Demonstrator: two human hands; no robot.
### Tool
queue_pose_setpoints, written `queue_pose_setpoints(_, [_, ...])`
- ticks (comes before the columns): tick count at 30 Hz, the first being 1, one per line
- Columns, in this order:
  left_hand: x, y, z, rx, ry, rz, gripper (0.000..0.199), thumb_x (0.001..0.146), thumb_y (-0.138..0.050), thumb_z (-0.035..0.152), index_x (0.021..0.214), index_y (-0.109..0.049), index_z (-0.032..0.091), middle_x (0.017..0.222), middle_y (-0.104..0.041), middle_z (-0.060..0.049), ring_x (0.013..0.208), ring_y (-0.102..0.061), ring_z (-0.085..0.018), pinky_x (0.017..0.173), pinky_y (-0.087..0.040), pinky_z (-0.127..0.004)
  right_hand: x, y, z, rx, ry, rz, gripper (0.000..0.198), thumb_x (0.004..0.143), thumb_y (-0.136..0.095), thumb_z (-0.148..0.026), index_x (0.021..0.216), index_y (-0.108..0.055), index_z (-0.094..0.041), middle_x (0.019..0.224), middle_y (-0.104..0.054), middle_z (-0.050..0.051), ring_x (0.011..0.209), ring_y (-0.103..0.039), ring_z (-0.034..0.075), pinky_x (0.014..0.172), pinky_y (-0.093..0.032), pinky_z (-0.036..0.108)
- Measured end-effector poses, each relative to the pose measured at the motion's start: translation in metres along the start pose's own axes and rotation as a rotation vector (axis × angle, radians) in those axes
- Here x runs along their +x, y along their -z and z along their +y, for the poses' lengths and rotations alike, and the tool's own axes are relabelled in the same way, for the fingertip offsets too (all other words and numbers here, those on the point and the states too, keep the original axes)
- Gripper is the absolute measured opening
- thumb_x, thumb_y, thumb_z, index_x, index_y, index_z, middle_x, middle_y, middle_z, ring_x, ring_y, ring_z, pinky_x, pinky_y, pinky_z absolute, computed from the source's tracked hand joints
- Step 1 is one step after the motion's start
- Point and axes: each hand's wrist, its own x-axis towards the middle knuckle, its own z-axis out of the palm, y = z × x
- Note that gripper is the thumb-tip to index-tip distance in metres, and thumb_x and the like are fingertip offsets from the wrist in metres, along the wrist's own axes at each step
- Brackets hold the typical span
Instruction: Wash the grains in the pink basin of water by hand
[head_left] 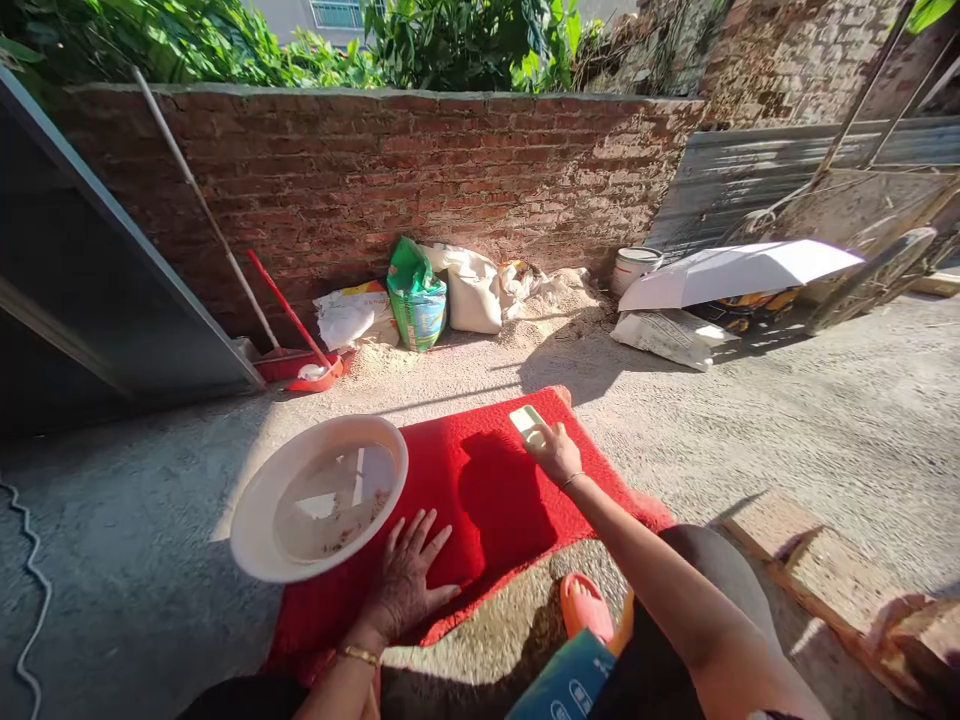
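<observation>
A bright red mat [442, 460] lies on the ground in front of me. My left hand [409, 575] rests flat on its near left part, fingers spread, holding nothing. Near the mat's far right corner, my right hand [556, 455] is closed around a pale green scrub brush [527, 420]; its underside is hidden. Just beyond my left hand, a wide white basin [259, 490] overlaps the mat's left edge. It holds water with small reddish-brown bits in it.
A red dustpan [322, 378], a green sack [415, 300] and a white sack [474, 295] stand along the brick wall [337, 180]. A white umbrella [735, 272] covers things at the right. Bricks [840, 575] lie at the near right, beside my leg. A pale hose [34, 590] runs along the left.
</observation>
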Motion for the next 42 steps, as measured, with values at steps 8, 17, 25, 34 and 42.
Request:
queue_pose_setpoints(8, [0.0, -0.003, -0.003, 0.018, -0.012, 0.029, 0.08, 0.071, -0.07, 0.062, 0.142, -0.05, 0.03, 0.152, -0.042, -0.011, 0.135, -0.041, -0.035, 0.112, -0.027, -0.053, 0.002, -0.001, -0.008, -0.136, 0.128, -0.085, 0.042, 0.084, -0.06, -0.049, 0.121, -0.064, -0.028, 0.113, -0.057, 0.007, 0.1, -0.056, 0.023, 0.089, -0.039, 0.034])
queue_pose_setpoints(17, [0.0, -0.002, -0.002, 0.018, -0.015, 0.032, 0.078, 0.074, -0.067, 0.063, 0.142, -0.049, 0.029, 0.152, -0.042, -0.011, 0.136, -0.039, -0.035, 0.112, -0.026, -0.053, -0.004, 0.065, 0.116, -0.073, -0.394, 0.116, 0.049, 0.088, -0.048, -0.055, 0.123, -0.063, -0.024, 0.11, -0.055, 0.014, 0.087, -0.061, 0.025, 0.078, -0.046, 0.039])
queue_pose_setpoints(25, [0.002, 0.004, -0.002, 0.049, -0.014, -0.003, 0.077, 0.074, -0.065, 0.065, 0.141, -0.051, 0.029, 0.151, -0.043, -0.01, 0.136, -0.039, -0.034, 0.112, -0.026, -0.052, -0.042, 0.002, 0.061, -0.085, 0.216, -0.045, 0.043, 0.087, -0.055, -0.05, 0.122, -0.064, -0.026, 0.112, -0.056, 0.008, 0.095, -0.057, 0.021, 0.087, -0.042, 0.034])
queue_pose_setpoints(34, [0.003, 0.01, 0.001, 0.057, -0.025, 0.001, 0.076, 0.075, -0.064, 0.066, 0.14, -0.052, 0.027, 0.15, -0.045, -0.012, 0.135, -0.041, -0.034, 0.111, -0.028, -0.052, -0.035, 0.061, 0.135, -0.138, -0.333, 0.046, 0.045, 0.088, -0.053, -0.052, 0.122, -0.064, -0.025, 0.107, -0.057, 0.013, 0.087, -0.06, 0.024, 0.079, -0.043, 0.036])
queue_pose_setpoints(42, [0.003, 0.008, 0.0, 0.074, -0.029, -0.001, 0.076, 0.077, -0.062, 0.067, 0.141, -0.052, 0.027, 0.15, -0.045, -0.012, 0.135, -0.041, -0.033, 0.111, -0.028, -0.052, -0.079, 0.036, 0.101, -0.062, 0.253, -0.055, 0.037, 0.088, -0.058, -0.044, 0.117, -0.066, -0.023, 0.107, -0.058, 0.009, 0.09, -0.055, 0.02, 0.086, -0.043, 0.034])
